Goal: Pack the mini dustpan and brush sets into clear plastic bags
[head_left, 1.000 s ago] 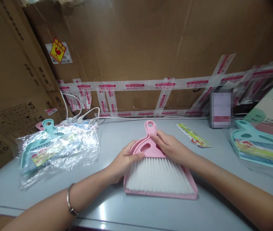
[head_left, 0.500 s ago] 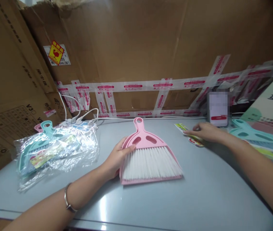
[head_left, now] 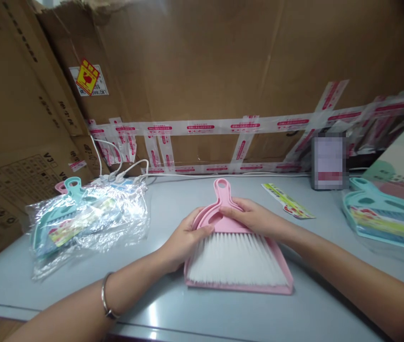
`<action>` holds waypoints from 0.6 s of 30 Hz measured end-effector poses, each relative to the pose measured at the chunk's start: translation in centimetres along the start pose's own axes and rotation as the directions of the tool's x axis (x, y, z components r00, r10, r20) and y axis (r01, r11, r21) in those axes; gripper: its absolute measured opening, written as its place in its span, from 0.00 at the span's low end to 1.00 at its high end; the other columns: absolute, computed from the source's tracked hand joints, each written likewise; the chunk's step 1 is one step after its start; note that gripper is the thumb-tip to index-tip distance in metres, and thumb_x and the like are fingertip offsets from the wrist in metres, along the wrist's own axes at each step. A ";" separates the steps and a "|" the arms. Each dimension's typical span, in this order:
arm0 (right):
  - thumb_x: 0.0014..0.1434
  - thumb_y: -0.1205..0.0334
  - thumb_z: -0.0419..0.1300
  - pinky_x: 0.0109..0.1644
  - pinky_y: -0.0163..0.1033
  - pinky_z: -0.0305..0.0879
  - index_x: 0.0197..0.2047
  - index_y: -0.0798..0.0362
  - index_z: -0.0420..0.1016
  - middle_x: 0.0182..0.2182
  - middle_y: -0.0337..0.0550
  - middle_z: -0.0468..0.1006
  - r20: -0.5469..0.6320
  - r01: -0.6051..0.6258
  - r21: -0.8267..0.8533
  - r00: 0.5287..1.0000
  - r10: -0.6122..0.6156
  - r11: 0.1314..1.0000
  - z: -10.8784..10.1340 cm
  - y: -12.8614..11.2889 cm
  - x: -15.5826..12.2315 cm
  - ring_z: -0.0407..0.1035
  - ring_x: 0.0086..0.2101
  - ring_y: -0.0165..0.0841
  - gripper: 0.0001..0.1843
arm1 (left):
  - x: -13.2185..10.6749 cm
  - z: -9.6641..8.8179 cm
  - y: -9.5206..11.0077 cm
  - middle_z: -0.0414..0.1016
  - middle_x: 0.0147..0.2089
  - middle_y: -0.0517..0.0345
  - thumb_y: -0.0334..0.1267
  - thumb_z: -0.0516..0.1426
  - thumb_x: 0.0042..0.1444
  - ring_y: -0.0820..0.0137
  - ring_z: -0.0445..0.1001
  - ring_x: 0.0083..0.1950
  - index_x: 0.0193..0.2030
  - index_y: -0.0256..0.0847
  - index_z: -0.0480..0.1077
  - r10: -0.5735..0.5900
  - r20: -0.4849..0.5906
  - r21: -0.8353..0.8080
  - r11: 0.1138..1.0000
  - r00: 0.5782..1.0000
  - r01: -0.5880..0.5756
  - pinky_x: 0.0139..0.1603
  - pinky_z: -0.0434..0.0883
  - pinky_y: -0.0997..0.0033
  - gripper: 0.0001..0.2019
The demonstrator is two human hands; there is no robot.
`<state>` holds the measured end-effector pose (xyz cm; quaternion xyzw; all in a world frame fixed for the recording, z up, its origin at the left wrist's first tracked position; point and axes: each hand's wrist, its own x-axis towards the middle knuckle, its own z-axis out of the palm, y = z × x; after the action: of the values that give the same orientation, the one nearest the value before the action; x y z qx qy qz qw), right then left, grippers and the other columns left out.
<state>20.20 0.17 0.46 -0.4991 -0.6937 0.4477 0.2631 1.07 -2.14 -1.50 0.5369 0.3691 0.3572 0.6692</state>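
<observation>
A pink dustpan point(head_left: 283, 266) lies flat in the middle of the grey table point(head_left: 223, 313), its handle pointing away from me. A pink hand brush with white bristles point(head_left: 235, 259) rests inside it. My left hand point(head_left: 185, 237) grips the pan's left rim, with the thumb on the brush's back. From the right, my right hand point(head_left: 255, 217) closes its fingers over the brush's pink back near the handle. A silver bracelet circles my left wrist.
Teal dustpan sets in clear bags point(head_left: 84, 218) lie at the left. More teal sets point(head_left: 383, 213) are stacked at the right beside a printed box. A paper label point(head_left: 287, 201), a blurred phone point(head_left: 328, 161) and a power strip with white cables point(head_left: 119, 176) sit near the taped cardboard wall.
My right hand has come back from the paper label at the right to the brush, leaving the label on the table. The pan sits slightly further right and squarer to me.
</observation>
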 end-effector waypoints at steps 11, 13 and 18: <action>0.55 0.43 0.54 0.42 0.40 0.62 0.37 0.55 0.70 0.38 0.46 0.75 -0.062 0.021 -0.049 0.998 -0.024 0.999 0.8 0.8 0.6 0.68 0.39 0.39 0.22 | 0.2 0.0 0.4 0.74 0.46 0.56 0.42 0.60 0.50 0.65 0.71 0.47 0.50 0.44 0.67 -0.045 -0.085 0.074 0.996 0.995 0.052 0.44 0.65 0.70 0.19; 0.54 0.42 0.56 0.42 0.39 0.62 0.37 0.55 0.70 0.38 0.45 0.75 -0.040 0.025 -0.011 0.999 -0.025 1.000 0.7 0.6 0.5 0.68 0.39 0.38 0.22 | 0.2 0.1 0.6 0.74 0.44 0.56 0.43 0.61 0.50 0.65 0.71 0.45 0.50 0.44 0.67 -0.047 -0.095 0.081 0.995 0.994 0.054 0.42 0.66 0.70 0.20; 0.50 0.35 0.56 0.30 0.34 0.62 0.34 0.53 0.67 0.29 0.41 0.73 -0.059 -0.129 0.180 0.988 0.141 0.975 0.2 0.0 0.6 0.66 0.28 0.31 0.27 | 0.0 0.5 0.6 0.75 0.45 0.54 0.43 0.61 0.51 0.65 0.72 0.44 0.50 0.44 0.67 -0.045 -0.033 0.070 0.996 0.998 0.048 0.43 0.66 0.68 0.19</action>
<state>19.81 0.68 0.32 -0.5356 -0.6060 0.5059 0.2999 1.48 -2.31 -0.84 0.5460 0.4044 0.3365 0.6520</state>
